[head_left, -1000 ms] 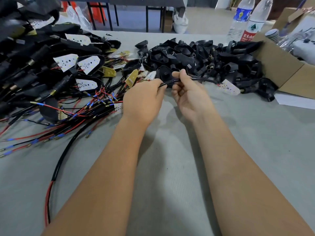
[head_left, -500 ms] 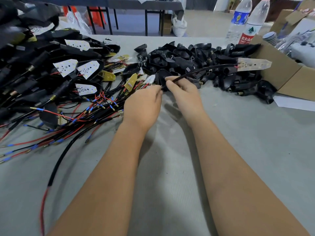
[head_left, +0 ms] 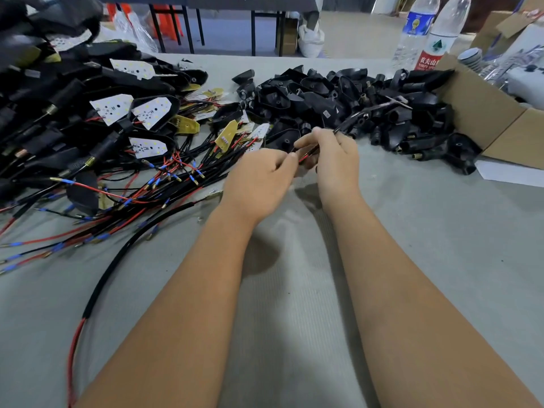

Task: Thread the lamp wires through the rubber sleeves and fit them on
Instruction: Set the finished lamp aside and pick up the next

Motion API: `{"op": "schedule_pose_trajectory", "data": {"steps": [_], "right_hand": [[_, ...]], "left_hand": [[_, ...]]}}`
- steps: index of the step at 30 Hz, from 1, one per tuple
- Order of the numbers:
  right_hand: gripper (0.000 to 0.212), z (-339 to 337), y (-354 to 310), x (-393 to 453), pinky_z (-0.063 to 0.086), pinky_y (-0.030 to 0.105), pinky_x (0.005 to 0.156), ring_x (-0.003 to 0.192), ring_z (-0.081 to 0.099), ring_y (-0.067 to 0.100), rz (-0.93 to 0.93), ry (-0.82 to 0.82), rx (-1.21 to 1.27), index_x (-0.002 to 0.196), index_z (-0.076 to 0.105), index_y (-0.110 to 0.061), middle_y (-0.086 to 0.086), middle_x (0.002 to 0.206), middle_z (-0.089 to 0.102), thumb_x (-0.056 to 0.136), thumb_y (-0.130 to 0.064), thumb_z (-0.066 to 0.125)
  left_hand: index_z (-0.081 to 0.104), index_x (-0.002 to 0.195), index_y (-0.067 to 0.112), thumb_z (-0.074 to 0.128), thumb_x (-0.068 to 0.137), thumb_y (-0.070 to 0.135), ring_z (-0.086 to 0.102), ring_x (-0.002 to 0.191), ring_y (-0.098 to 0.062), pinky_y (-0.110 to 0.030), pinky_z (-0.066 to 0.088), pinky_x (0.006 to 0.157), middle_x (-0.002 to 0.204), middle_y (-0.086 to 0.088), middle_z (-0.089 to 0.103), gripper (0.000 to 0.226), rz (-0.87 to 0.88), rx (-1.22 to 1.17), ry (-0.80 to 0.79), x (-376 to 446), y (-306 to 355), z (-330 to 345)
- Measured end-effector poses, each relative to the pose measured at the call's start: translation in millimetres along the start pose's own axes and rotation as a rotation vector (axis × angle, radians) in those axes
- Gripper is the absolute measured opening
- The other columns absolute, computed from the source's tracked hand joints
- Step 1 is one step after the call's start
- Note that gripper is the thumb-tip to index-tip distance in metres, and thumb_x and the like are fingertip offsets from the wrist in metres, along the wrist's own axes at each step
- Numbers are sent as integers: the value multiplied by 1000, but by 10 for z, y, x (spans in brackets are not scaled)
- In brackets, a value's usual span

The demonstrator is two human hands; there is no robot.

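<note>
My left hand [head_left: 259, 181] and my right hand [head_left: 332, 154] meet at the middle of the grey table, fingers pinched on one lamp wire [head_left: 307, 154], red and black between the fingertips. The wire runs up and right from my right hand over the pile to a blurred LED board [head_left: 394, 103]. A long black sleeved cable [head_left: 117, 266] with a red tail trails from the left side toward the near edge. A heap of black rubber sleeves [head_left: 338, 98] lies just beyond my hands.
Finished and loose lamp assemblies with white LED boards [head_left: 150, 111] and red-black wires [head_left: 103, 201] fill the left. A cardboard box [head_left: 482, 110] stands at the right, two water bottles [head_left: 424, 33] behind it. White paper [head_left: 509, 173] lies by the box.
The wire was pulled through my hands; its LED board swung up over the sleeve pile and now blurs lower. The cable's red tail has slid along the table toward me.
</note>
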State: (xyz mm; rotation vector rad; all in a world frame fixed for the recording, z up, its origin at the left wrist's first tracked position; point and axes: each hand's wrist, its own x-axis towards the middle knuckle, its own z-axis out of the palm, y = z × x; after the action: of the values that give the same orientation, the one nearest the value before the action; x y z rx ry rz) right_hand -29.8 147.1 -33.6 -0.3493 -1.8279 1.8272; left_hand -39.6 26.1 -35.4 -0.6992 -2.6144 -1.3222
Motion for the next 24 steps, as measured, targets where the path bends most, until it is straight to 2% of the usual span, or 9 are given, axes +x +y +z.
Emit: {"op": "schedule_pose_trajectory", "data": {"steps": [1, 4, 6, 8, 11, 14, 18, 21, 24], "right_hand": [[37, -6, 11, 10, 42, 29, 57, 56, 52, 13, -7, 38, -29, 69, 70, -5, 9, 61, 61, 93, -23, 49], [48, -46, 20, 40, 35, 20, 47, 45, 43, 11, 29, 138, 30, 66, 66, -9, 4, 49, 50, 101, -33, 43], [48, -81, 18, 60, 34, 21, 44, 43, 43, 12, 65, 151, 162, 69, 63, -10, 2, 46, 50, 103, -36, 42], [40, -92, 16, 77, 35, 21, 42, 43, 45, 12, 91, 70, 289, 77, 63, -9, 2, 49, 54, 103, -34, 45], [23, -56, 36, 83, 36, 20, 44, 45, 46, 10, 125, -141, 293, 81, 65, -9, -1, 52, 55, 98, -19, 55], [20, -12, 80, 57, 39, 20, 49, 48, 49, 8, 109, -208, 93, 76, 66, -11, -4, 54, 58, 95, -11, 58], [20, -16, 74, 39, 46, 23, 52, 53, 53, 11, 93, -81, 144, 80, 62, -8, 0, 59, 61, 98, -10, 54], [19, -32, 51, 24, 49, 20, 53, 54, 54, 11, 71, -18, 154, 81, 61, -8, 3, 63, 61, 99, -8, 53], [17, -22, 31, 5, 52, 18, 56, 52, 56, 9, 64, 1, 149, 83, 61, -10, 2, 65, 62, 97, -3, 55]], "left_hand": [[66, 85, 13, 42, 92, 37, 63, 73, -26, -45, 53, 72, 72, -4, 68, 35, -28, 37, 36, 4, -4, 3], [58, 96, 21, 46, 96, 32, 60, 74, -20, -38, 50, 67, 72, 5, 62, 17, -66, 186, 99, 24, -10, 35], [56, 87, 18, 43, 99, 33, 56, 70, -23, -36, 43, 61, 68, 3, 56, 24, -47, 268, 105, 38, -25, 59], [46, 70, 13, 40, 101, 33, 50, 66, -28, -36, 32, 57, 61, 1, 47, 37, -17, 326, 129, 54, -28, 74], [43, 70, 12, 39, 103, 30, 46, 66, -28, -37, 30, 58, 62, -1, 45, 38, 20, 278, 143, 74, -16, 101], [52, 79, 12, 40, 102, 25, 52, 80, -29, -42, 41, 69, 80, -7, 54, 29, 38, 221, 114, 79, 0, 152], [62, 114, 14, 49, 96, 20, 44, 116, -29, -37, 36, 99, 118, -12, 52, 23, -63, 167, 183, 112, -91, 151], [59, 126, 18, 51, 95, 19, 43, 120, -32, -35, 31, 100, 124, -12, 52, 33, -137, 301, 140, 142, -217, 97], [66, 115, 18, 57, 92, 17, 53, 111, -27, -35, 40, 91, 116, -6, 61, 25, -71, 300, 131, 153, -251, 89]]}}
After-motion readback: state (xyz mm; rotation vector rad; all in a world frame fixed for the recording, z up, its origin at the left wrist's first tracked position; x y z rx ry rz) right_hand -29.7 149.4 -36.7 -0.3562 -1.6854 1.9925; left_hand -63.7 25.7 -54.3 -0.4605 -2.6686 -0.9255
